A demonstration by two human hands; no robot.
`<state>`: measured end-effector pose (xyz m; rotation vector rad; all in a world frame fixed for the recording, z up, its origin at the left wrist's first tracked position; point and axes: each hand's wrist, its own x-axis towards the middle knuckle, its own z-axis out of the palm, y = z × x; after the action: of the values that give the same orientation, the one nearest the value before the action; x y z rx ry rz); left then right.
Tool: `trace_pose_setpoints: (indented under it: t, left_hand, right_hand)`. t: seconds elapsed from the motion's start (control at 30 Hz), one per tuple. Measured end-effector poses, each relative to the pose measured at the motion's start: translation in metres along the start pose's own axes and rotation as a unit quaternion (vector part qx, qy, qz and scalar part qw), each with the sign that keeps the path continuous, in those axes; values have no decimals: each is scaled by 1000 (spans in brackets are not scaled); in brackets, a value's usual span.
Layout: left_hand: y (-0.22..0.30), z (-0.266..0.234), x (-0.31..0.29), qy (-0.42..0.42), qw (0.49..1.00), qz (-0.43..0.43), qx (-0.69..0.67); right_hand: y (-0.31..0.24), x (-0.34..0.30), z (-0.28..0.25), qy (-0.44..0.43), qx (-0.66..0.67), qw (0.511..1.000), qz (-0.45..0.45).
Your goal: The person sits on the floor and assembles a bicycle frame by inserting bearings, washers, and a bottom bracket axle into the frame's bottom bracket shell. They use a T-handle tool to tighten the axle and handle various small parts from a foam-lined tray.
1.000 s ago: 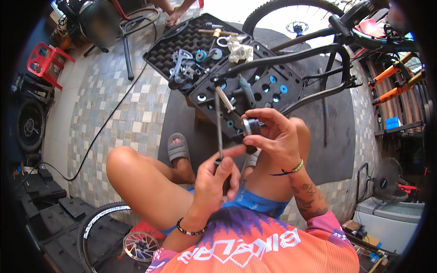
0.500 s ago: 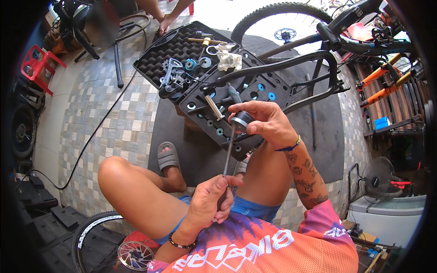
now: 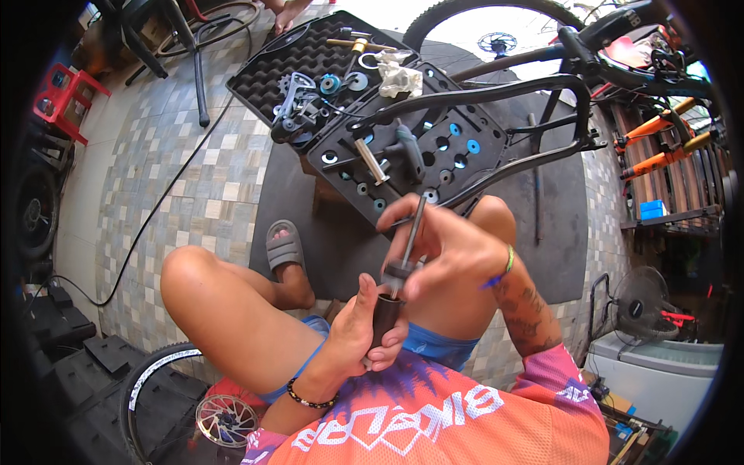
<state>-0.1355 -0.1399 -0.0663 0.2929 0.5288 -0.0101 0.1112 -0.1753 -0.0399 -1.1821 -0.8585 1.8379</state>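
Observation:
My left hand (image 3: 353, 325) is wrapped round a black cylinder (image 3: 385, 319), its upper end showing between thumb and fingers. A thin metal rod (image 3: 415, 225) rises from that end, tilted away and a little to the right. My right hand (image 3: 457, 252) pinches a dark round collar (image 3: 398, 271) around the rod, just above the cylinder; motion blurs the collar and fingertips. Beyond my hands lies an open black tool case (image 3: 333, 147) with foam and round pieces in cutouts. On it rest a grey pistol-shaped tool (image 3: 408, 151), a silver bolt-like part (image 3: 371, 160) and a rear derailleur (image 3: 294, 108).
A black bike frame part (image 3: 480, 97) reaches over the case from the right, with a wheel (image 3: 496, 12) behind. A bare foot in a grey sandal (image 3: 285, 246) rests on the dark mat. A brake rotor (image 3: 225, 421) lies lower left; a fan (image 3: 643, 304) stands right.
My right hand has moved down toward my left, bringing the collar along the rod close to the cylinder. The rod's far end now sticks out past my right fingers.

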Motion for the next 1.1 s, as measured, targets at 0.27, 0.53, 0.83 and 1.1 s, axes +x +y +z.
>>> trace_pose_setpoints:
  t: [0.27,0.53,0.83,1.1]
  left_hand:
    - [-8,-18,4,-29,997,-1,-71]
    - [-21,-14,2,-81,990,26,-112]
    - [-64,-17,-15,-13,994,-5,-112]
    - [-49,-13,4,38,995,50,-82]
  right_hand:
    - [41,1,34,53,40,990,-125]
    - [36,-6,34,149,25,987,-49]
    - [-15,1,-3,277,-685,618,-269]
    - [-9,0,-13,194,-703,645,-227]
